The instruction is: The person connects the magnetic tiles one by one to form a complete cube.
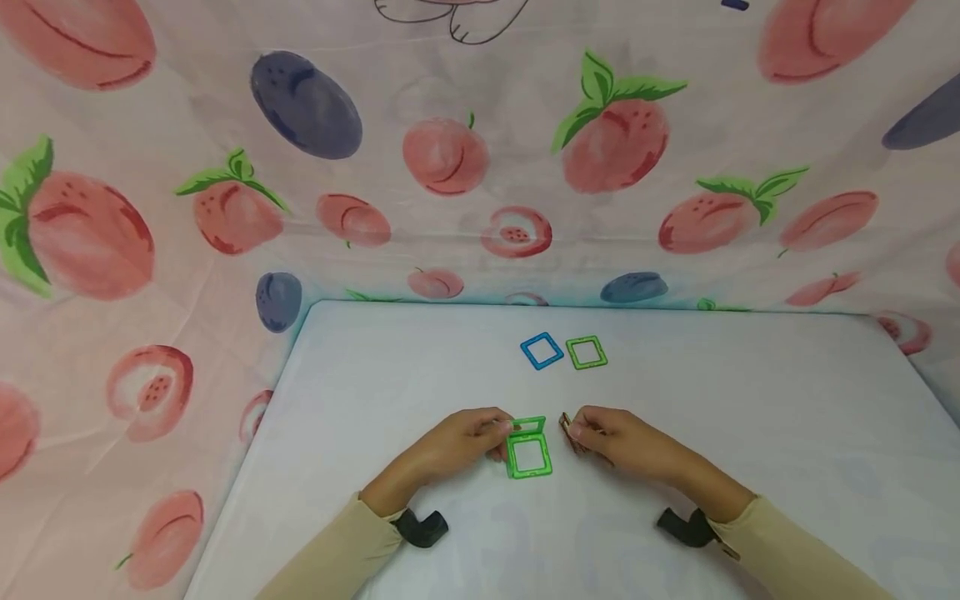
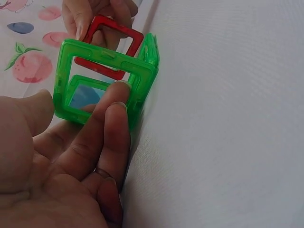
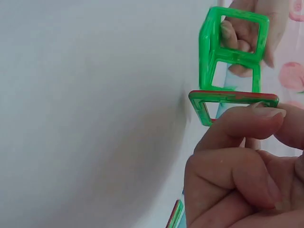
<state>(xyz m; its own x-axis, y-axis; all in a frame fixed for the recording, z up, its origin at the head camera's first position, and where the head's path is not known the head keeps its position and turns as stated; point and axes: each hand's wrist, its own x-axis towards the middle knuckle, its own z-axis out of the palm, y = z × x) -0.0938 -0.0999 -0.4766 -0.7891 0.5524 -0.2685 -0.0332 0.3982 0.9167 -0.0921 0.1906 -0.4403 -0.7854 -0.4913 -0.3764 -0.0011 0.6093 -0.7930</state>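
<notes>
My left hand (image 1: 468, 437) holds several green square magnetic tiles (image 1: 531, 474), joined at their edges into a box-like shape with open sides. In the left wrist view its fingertips lie against the front green frame, with the thumb at the left edge. To the right, my right hand (image 1: 626, 442) pinches a red square magnetic tile (image 2: 116, 27) between thumb and fingers. That tile stands on edge, facing the green shape across a small gap in the head view. Its far corner overlaps the green frames in the right wrist view.
Farther back on the white table (image 1: 405, 358) lie a blue square tile (image 1: 542, 337) and a light green square tile (image 1: 587, 365), side by side. A fruit-print cloth (image 1: 525, 150) hangs behind the table and along its left side. Black straps (image 1: 422, 530) sit at both wrists.
</notes>
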